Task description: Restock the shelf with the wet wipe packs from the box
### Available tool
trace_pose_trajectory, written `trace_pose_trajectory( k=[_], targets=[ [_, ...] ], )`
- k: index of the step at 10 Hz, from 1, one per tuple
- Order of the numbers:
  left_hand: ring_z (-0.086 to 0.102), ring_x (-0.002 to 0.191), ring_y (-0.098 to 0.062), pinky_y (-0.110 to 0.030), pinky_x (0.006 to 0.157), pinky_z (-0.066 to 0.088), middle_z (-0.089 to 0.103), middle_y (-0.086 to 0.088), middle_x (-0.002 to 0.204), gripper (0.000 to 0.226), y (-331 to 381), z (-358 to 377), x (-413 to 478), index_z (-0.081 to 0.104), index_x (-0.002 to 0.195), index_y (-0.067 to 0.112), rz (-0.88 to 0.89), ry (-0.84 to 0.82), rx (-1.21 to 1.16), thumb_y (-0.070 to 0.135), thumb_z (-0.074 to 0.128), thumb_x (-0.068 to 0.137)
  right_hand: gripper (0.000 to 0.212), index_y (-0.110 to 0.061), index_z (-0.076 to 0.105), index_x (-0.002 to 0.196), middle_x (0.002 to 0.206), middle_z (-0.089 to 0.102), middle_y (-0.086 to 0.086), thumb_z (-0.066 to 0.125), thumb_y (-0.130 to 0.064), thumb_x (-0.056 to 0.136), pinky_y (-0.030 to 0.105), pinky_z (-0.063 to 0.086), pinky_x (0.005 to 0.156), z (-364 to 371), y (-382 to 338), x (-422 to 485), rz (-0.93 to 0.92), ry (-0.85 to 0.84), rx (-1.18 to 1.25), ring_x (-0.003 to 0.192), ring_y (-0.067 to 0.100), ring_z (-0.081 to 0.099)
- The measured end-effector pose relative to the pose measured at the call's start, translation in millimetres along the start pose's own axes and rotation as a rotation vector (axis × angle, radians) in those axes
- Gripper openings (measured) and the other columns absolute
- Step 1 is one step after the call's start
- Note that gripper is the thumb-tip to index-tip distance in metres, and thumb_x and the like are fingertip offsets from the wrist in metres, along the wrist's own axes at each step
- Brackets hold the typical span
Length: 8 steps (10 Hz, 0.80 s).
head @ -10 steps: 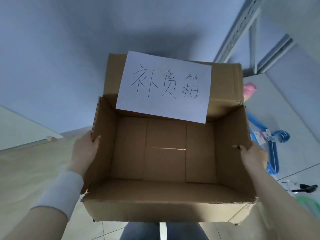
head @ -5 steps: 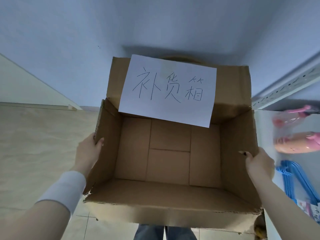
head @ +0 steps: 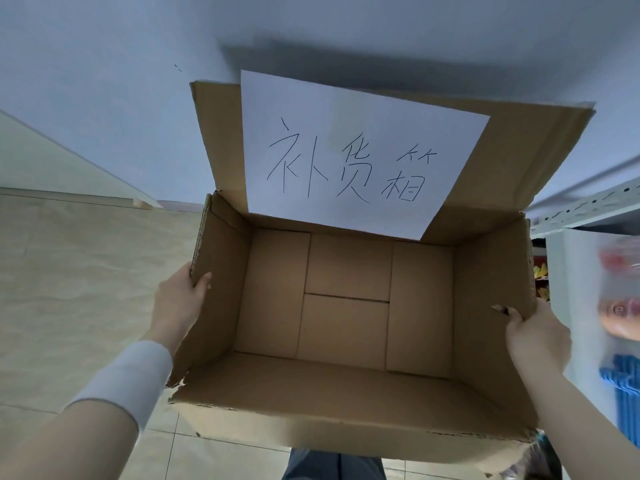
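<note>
I hold an open brown cardboard box (head: 273, 407) in front of me, above the floor. Its inside shows only bare cardboard; no wet wipe packs are visible in it. A white paper sheet (head: 349, 150) with handwritten characters is stuck on the raised back flap. My left hand (head: 180, 299) grips the left wall, thumb hooked over the rim. My right hand (head: 533, 334) grips the right wall, fingers curled over its edge. The white shelf (head: 568, 299) stands at the right edge of the view.
Blurred pink and orange packaged goods (head: 623, 317) and blue hangers (head: 623, 379) lie on the shelf at the right. A grey perforated shelf rail (head: 588, 206) runs above them. Beige floor tiles (head: 69, 289) spread to the left, below a pale blue wall.
The box has risen closer to the camera and looks larger. The view has turned, so the shelf goods have slid toward the right edge. Both hands keep their grips.
</note>
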<state>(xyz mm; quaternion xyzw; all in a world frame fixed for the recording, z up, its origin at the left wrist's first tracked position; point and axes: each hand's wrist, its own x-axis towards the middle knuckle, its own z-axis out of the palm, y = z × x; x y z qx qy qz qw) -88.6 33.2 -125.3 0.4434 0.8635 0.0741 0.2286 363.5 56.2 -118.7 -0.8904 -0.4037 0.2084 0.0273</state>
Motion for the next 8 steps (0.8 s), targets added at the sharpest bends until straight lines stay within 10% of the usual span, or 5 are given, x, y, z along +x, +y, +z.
trace_pose_trajectory(
  k=[2, 5, 8],
  targets=[
    [0.059, 0.084, -0.036, -0.033, 0.066, 0.037, 0.058, -0.002, 0.073, 0.013, 2, 3, 8, 0.053, 0.081, 0.016, -0.037, -0.026, -0.013, 0.023, 0.052, 0.092, 0.028, -0.001, 0.054, 0.117, 0.107, 0.061, 0.027, 0.05, -0.017, 0.095, 0.033, 0.034, 0.066, 0, -4, 6, 0.032, 0.002, -0.027, 0.093, 0.045, 0.058],
    [0.054, 0.109, -0.038, -0.038, 0.083, 0.042, 0.061, -0.018, 0.119, 0.039, 4, -3, -1, 0.044, 0.128, 0.008, -0.119, -0.148, -0.062, 0.023, 0.052, 0.093, 0.036, -0.006, 0.046, 0.124, 0.114, 0.061, 0.021, 0.052, -0.026, 0.094, 0.036, 0.041, 0.068, -5, 1, 3, 0.026, -0.097, 0.005, 0.099, 0.043, 0.057],
    [0.02, 0.141, -0.03, -0.044, 0.115, 0.019, 0.02, -0.015, 0.153, 0.062, 73, -28, -56, 0.019, 0.146, 0.011, 0.286, 0.02, 0.191, 0.027, 0.048, 0.094, 0.064, -0.005, 0.021, 0.147, 0.152, 0.022, 0.022, 0.048, -0.029, 0.094, 0.048, 0.019, 0.116, -29, -41, -52, -0.425, -0.019, -0.231, 0.141, 0.038, 0.02]
  ],
)
